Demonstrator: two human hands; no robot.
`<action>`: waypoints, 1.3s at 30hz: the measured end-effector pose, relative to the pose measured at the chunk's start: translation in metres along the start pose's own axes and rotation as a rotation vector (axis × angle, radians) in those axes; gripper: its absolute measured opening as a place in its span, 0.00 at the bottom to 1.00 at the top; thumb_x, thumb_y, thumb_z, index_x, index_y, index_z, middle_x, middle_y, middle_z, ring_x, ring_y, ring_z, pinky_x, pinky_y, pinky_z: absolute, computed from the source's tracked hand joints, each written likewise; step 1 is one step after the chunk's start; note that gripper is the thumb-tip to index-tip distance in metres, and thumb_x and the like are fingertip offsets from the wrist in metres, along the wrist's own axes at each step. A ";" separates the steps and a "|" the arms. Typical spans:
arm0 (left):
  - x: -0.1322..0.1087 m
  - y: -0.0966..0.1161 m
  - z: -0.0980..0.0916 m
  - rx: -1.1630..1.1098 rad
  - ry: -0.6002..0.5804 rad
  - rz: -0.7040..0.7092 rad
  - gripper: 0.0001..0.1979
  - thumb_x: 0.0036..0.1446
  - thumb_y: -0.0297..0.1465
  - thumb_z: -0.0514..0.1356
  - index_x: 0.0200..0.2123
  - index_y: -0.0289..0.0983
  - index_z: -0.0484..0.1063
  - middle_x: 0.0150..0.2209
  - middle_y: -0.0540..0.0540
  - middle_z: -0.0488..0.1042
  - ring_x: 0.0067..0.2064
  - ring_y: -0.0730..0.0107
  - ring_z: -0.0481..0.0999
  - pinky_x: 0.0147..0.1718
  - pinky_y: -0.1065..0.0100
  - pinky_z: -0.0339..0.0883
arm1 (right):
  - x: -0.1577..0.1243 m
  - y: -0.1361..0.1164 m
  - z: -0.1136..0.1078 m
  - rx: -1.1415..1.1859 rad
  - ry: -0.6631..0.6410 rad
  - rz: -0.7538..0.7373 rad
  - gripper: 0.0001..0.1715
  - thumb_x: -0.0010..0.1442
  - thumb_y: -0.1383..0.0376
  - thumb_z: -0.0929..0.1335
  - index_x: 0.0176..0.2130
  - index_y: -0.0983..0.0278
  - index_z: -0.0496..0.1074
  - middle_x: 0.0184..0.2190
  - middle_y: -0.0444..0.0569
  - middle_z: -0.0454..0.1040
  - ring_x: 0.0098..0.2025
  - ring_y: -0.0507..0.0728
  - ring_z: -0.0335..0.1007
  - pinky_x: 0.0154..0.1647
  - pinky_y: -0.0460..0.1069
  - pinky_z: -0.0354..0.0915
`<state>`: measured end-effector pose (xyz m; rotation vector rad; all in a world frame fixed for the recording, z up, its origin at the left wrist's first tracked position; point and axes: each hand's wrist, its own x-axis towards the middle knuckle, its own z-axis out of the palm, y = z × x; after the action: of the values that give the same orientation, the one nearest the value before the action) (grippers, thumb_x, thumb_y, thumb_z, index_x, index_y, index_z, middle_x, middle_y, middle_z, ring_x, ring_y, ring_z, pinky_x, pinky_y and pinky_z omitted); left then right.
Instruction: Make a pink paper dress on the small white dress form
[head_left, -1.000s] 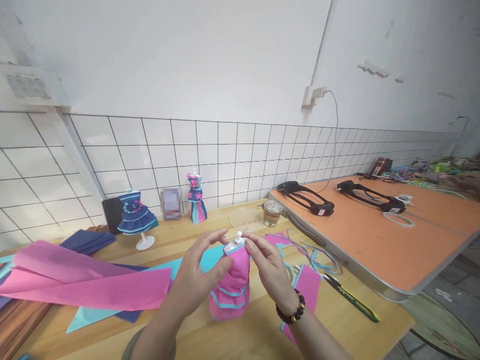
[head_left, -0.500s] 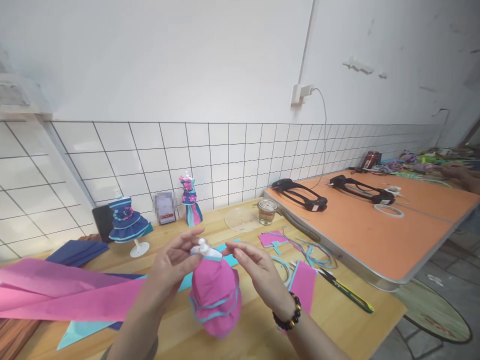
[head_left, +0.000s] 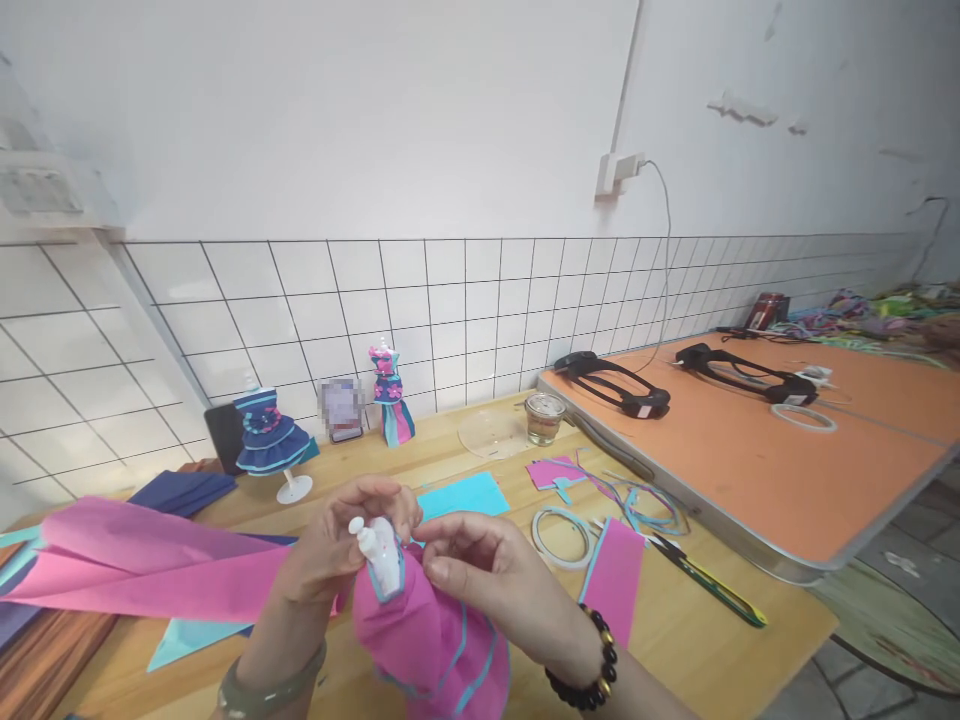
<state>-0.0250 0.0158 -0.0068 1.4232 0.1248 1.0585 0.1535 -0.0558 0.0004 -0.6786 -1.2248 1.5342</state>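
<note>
A small white doll mannequin (head_left: pixel 381 560) wears a pink tiered dress (head_left: pixel 431 640) with light-blue trim, and it leans to the left in front of me. My left hand (head_left: pixel 341 540) closes round the mannequin's upper body, thumb by the neck and fingers behind it. At the dress's top edge, on the back side, my right hand (head_left: pixel 499 580) pinches the pink fabric between thumb and forefinger. The fingertips of both hands nearly meet there. The mannequin's lower end is out of view.
Two dressed mannequins, one in a blue dress (head_left: pixel 271 435), stand by the wall. Pink cloth (head_left: pixel 187 570) lies left. A light-blue sheet (head_left: pixel 469 495), tape roll (head_left: pixel 562 512), pink strip (head_left: pixel 613 580), utility knife (head_left: pixel 712 585) and glass cup (head_left: pixel 544 418) lie ahead and right, beside an orange table (head_left: pixel 750 480).
The mannequin has tipped left and turned, showing its shoulder and side. My right hand has come in from apart to pinch the dress's top edge. The view has shifted slightly left.
</note>
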 end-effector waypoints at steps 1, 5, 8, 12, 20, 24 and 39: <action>-0.001 0.000 0.000 -0.008 -0.013 -0.012 0.21 0.44 0.40 0.67 0.43 0.45 0.74 0.27 0.48 0.73 0.31 0.66 0.69 0.33 0.62 0.61 | 0.000 0.001 0.000 -0.010 -0.006 -0.001 0.17 0.50 0.57 0.74 0.39 0.61 0.76 0.27 0.42 0.72 0.28 0.47 0.65 0.34 0.44 0.61; -0.003 -0.001 -0.001 -0.048 -0.036 -0.046 0.20 0.44 0.41 0.67 0.43 0.45 0.74 0.27 0.49 0.73 0.32 0.66 0.69 0.33 0.63 0.61 | 0.000 0.002 -0.001 -0.078 0.009 -0.015 0.17 0.51 0.56 0.73 0.39 0.62 0.76 0.30 0.44 0.74 0.31 0.50 0.67 0.37 0.47 0.63; -0.004 -0.004 -0.004 -0.061 -0.035 0.002 0.19 0.44 0.41 0.67 0.41 0.45 0.74 0.26 0.50 0.72 0.30 0.67 0.68 0.32 0.64 0.60 | -0.002 0.000 -0.004 -0.074 0.019 -0.016 0.16 0.51 0.56 0.73 0.38 0.62 0.75 0.29 0.44 0.75 0.32 0.50 0.69 0.38 0.47 0.64; -0.004 -0.005 -0.005 -0.040 -0.023 -0.018 0.17 0.45 0.40 0.67 0.40 0.44 0.74 0.25 0.49 0.71 0.29 0.68 0.69 0.31 0.65 0.60 | -0.005 -0.002 -0.003 -0.045 -0.020 0.001 0.18 0.51 0.57 0.73 0.40 0.63 0.75 0.30 0.44 0.75 0.31 0.49 0.69 0.35 0.46 0.63; 0.001 -0.002 -0.002 -0.026 0.002 -0.062 0.17 0.45 0.40 0.67 0.40 0.45 0.74 0.26 0.49 0.71 0.30 0.68 0.67 0.31 0.64 0.59 | -0.005 -0.002 -0.002 -0.051 0.014 0.031 0.23 0.49 0.56 0.74 0.43 0.64 0.73 0.25 0.41 0.72 0.25 0.47 0.63 0.28 0.44 0.60; 0.002 -0.003 -0.001 -0.059 0.025 -0.064 0.16 0.45 0.38 0.67 0.40 0.44 0.73 0.27 0.48 0.71 0.31 0.68 0.68 0.31 0.65 0.60 | -0.005 -0.002 -0.004 -0.086 0.018 0.031 0.24 0.48 0.58 0.74 0.44 0.64 0.72 0.26 0.41 0.72 0.25 0.47 0.62 0.28 0.44 0.59; 0.004 -0.011 0.002 -0.132 0.136 -0.112 0.19 0.44 0.38 0.68 0.40 0.43 0.68 0.29 0.49 0.72 0.34 0.65 0.70 0.32 0.67 0.62 | -0.003 -0.002 -0.015 -0.183 0.050 -0.021 0.25 0.53 0.57 0.72 0.49 0.62 0.68 0.27 0.41 0.69 0.29 0.49 0.63 0.31 0.45 0.59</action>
<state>-0.0156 0.0188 -0.0139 1.2122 0.2271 1.0510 0.1685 -0.0530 -0.0029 -0.8157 -1.3412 1.3907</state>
